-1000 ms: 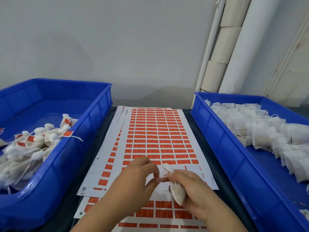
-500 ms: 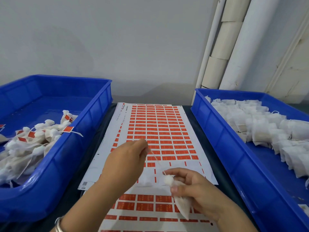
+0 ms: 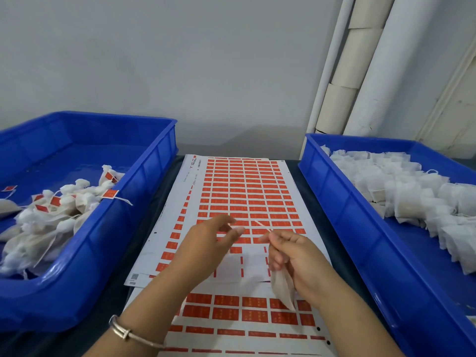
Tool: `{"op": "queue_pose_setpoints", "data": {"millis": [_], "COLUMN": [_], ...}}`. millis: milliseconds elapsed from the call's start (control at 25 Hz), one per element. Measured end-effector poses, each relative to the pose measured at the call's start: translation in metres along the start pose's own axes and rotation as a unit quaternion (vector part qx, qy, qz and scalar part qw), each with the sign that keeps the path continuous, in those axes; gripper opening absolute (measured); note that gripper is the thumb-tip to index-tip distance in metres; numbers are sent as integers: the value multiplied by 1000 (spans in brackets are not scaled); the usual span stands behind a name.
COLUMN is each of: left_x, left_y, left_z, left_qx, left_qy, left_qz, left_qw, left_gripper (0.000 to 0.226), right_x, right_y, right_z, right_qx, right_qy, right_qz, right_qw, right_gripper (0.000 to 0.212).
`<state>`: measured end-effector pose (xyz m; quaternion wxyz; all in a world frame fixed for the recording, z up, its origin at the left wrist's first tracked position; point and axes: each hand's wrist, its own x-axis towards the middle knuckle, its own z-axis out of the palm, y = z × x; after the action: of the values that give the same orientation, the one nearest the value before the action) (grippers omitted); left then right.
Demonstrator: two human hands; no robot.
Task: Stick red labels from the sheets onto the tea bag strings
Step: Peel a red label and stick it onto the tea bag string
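My right hand (image 3: 296, 261) grips a white tea bag (image 3: 283, 287) that hangs below its fingers, and pinches the bag's thin string (image 3: 262, 226), which sticks up to the left. My left hand (image 3: 208, 246) hovers just left of the string over the label sheet (image 3: 244, 191), fingers loosely extended and holding nothing. The sheet carries rows of red labels; its near rows are partly peeled bare. A second label sheet (image 3: 244, 315) lies under it, nearer to me.
A blue tray (image 3: 103, 243) on the left holds several tea bags with red labels (image 3: 54, 210). A blue tray (image 3: 342, 215) on the right holds several unlabelled white tea bags (image 3: 412, 191). White pipes (image 3: 360, 73) stand against the wall behind.
My left hand has let go of the string it was pulling and opened. My right hand now pinches the string while keeping the tea bag.
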<state>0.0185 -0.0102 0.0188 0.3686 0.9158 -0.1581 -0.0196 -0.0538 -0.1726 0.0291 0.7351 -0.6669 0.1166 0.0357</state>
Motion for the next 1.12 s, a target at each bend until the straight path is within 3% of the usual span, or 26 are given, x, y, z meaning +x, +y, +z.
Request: {"op": "queue_pose_setpoints", "data": {"millis": [120, 240, 400, 560, 800, 1120], "left_x": [2, 1, 3, 3, 3, 4], "left_y": [-20, -28, -31, -29, -33, -24], "left_z": [25, 39, 45, 46, 43, 42], "left_qx": [88, 154, 144, 108, 89, 168], "left_qy": [-54, -73, -42, 2, -4, -11], "left_qz": [-39, -46, -53, -60, -62, -55], "left_qw": [994, 984, 987, 992, 994, 984], "left_gripper": [70, 83, 71, 57, 56, 40], "right_x": [11, 23, 41, 58, 73, 79], "right_y": [6, 8, 16, 18, 23, 25], "right_z": [3, 6, 8, 8, 6, 8], "right_qx": [-41, -106, -288, -485, -538, -548], "right_qy": [54, 97, 126, 47, 26, 43], "right_qz": [20, 29, -33, -36, -1, 3], "right_qw": [998, 989, 949, 872, 842, 835], "right_gripper": [27, 23, 10, 45, 52, 33]}}
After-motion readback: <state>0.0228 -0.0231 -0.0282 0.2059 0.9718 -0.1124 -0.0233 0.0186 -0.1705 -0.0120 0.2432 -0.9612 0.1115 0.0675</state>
